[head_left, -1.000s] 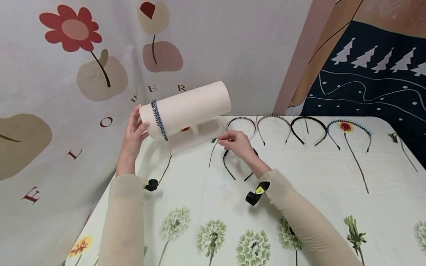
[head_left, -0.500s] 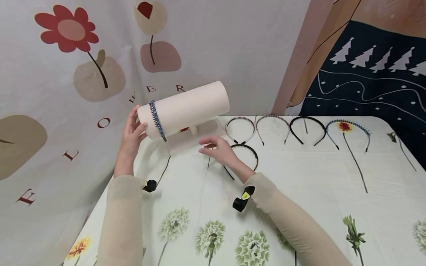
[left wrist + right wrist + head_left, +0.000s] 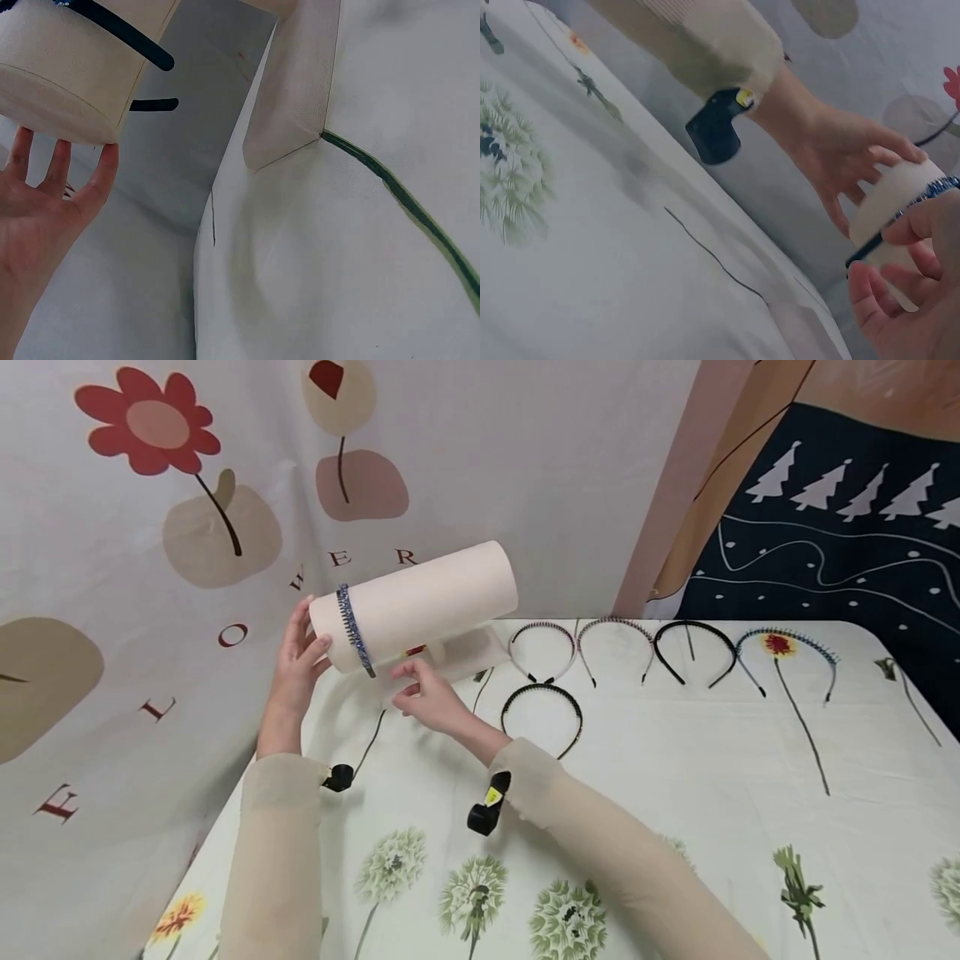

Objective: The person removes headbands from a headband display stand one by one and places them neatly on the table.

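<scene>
A cream padded headband stand [image 3: 435,597], a cylinder on a post above a flat base [image 3: 476,653], stands tilted toward the back wall. My left hand [image 3: 296,672] grips its left end, thumb in front and fingers behind. In the left wrist view, several fingertips [image 3: 109,154] meet the rounded end. Near that end, a blue beaded headband [image 3: 352,631] with dark teeth straddles the cylinder. My right hand [image 3: 435,702] is below the cylinder, fingers loosely bent and holding nothing. The right wrist view shows its fingers [image 3: 862,292] close to the headband's dark tip [image 3: 859,259].
Along the table's back edge lie several headbands: a pale one [image 3: 542,625], a pink one [image 3: 615,622], a black one [image 3: 696,625] and a light blue one [image 3: 787,633]. Another black headband [image 3: 542,686] lies in front. A fabric wall [image 3: 562,485] rises close behind the stand.
My right hand has moved left, from beside the front black headband to under the stand's left part near the blue headband. The left hand keeps its grip on the stand's end.
</scene>
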### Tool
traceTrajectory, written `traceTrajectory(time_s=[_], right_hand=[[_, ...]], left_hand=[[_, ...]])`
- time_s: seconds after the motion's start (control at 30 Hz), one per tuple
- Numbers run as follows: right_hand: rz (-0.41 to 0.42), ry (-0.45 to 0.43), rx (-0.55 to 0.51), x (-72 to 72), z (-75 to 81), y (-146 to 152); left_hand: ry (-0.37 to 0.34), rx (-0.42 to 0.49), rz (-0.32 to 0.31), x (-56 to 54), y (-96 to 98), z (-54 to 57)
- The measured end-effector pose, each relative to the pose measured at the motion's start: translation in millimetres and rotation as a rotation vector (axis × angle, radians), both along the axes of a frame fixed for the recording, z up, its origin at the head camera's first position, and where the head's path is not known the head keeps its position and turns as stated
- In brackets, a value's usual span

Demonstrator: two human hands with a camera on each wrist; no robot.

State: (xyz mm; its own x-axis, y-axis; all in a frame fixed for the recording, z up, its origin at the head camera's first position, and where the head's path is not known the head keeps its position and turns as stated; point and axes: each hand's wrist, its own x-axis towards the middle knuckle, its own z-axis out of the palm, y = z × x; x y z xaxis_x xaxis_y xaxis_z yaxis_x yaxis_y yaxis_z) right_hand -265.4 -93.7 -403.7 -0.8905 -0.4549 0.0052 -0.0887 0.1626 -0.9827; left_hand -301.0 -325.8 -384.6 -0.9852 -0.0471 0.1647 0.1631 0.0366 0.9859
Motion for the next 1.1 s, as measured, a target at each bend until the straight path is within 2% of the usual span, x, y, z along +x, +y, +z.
traceTrajectory(time_s=[0.2,0.3,0.43,0.53,0.63,0.77,0.83,0.9,0.97,1.1], right_hand=[[0.006,-0.102,-0.081,-0.4,4.5,-24],[0.000,-0.109,-0.121,-0.9,5.9,-30],[-0.074,-0.018,-0.119,-1.7,7.3,-30],[-0.151,0.106,-0.087,-4.1,9.2,-25],[-0.204,0.261,0.019,-9.2,14.7,-19],[-0.236,0.521,0.316,-14.9,27.1,-9],[-0.246,0.621,0.451,-16.5,32.2,-5],[-0.256,0.657,0.527,-17.2,36.2,-1],[-0.274,0.644,0.552,-19.0,38.5,3],[-0.328,0.557,0.509,-22.9,38.9,14]], left_hand=[[0.006,-0.014,0.009,-0.3,1.0,-1.8],[0.011,-0.008,0.009,-0.4,1.6,-2.1],[0.017,0.003,0.001,-0.5,1.5,-2.6],[0.028,0.008,-0.007,-0.7,0.2,-3.1],[0.036,0.012,-0.012,-1.0,-1.1,-2.9],[0.025,0.001,-0.011,-0.2,-1.1,-1.7],[0.018,0.001,-0.011,0.2,-1.1,-1.8],[0.015,0.002,-0.009,0.8,-0.8,-1.8],[0.020,0.014,-0.012,1.2,-0.7,-1.9],[0.026,0.028,-0.016,1.1,-0.7,-1.6]])
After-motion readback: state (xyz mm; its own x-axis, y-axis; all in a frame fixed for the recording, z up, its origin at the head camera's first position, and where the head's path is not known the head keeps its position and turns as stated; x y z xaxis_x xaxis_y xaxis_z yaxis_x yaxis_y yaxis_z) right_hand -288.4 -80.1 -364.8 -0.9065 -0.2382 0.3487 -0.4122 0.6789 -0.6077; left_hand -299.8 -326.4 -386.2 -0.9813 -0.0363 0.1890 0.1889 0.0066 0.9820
